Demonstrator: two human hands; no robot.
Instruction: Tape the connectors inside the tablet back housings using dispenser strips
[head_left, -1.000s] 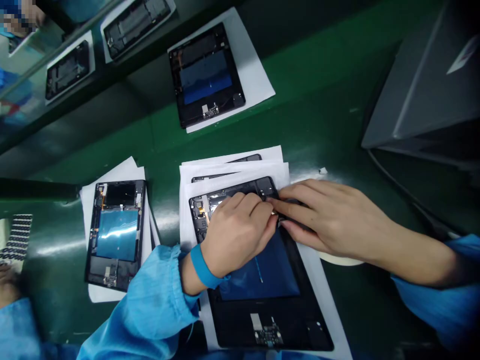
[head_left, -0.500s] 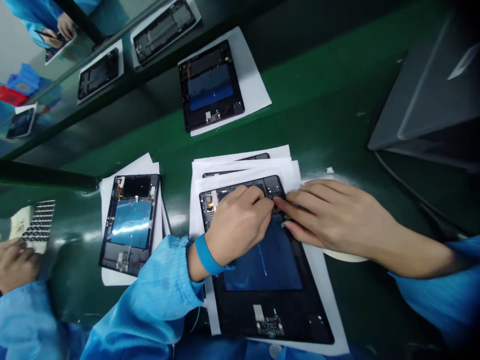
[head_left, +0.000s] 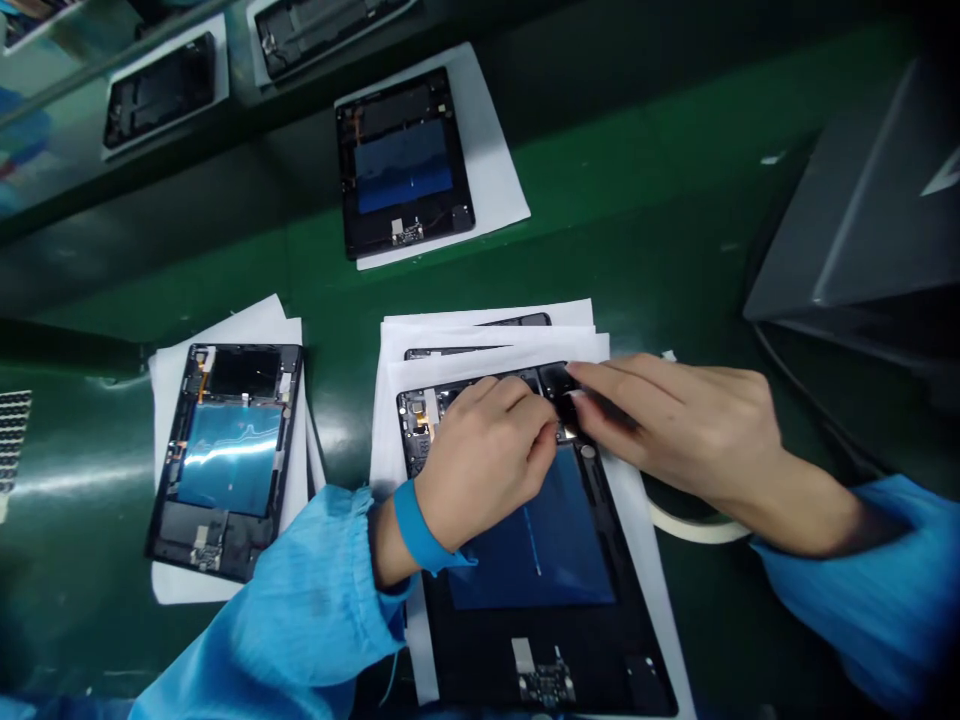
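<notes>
An opened tablet point(head_left: 465, 640) with a blue battery sheet point(head_left: 502, 550) and bare circuit parts lies in front of me on white paper. My left hand point(head_left: 487, 440), with a blue wristband point(head_left: 420, 530), rests over its upper part; the fingers are curled into a pinch near the top right corner. At that same corner my right hand point(head_left: 675, 420) has thumb and index finger drawn together over a dark patch. What either hand pinches is too small or hidden to make out. Other tablets and paper sheets point(head_left: 491, 335) show underneath.
Another opened tablet point(head_left: 225, 460) lies on paper to the left, and one more point(head_left: 405, 165) farther back. Two others stand on a raised ledge point(head_left: 161, 90). A grey box point(head_left: 840, 200) with a cable point(head_left: 817, 400) sits at right. A pale ring point(head_left: 697, 527) lies beside my right wrist.
My right fingertips have moved up slightly toward the tablet's top right corner. My left hand stays over the board. The view has shifted, and the co-worker's hand at left is out of sight.
</notes>
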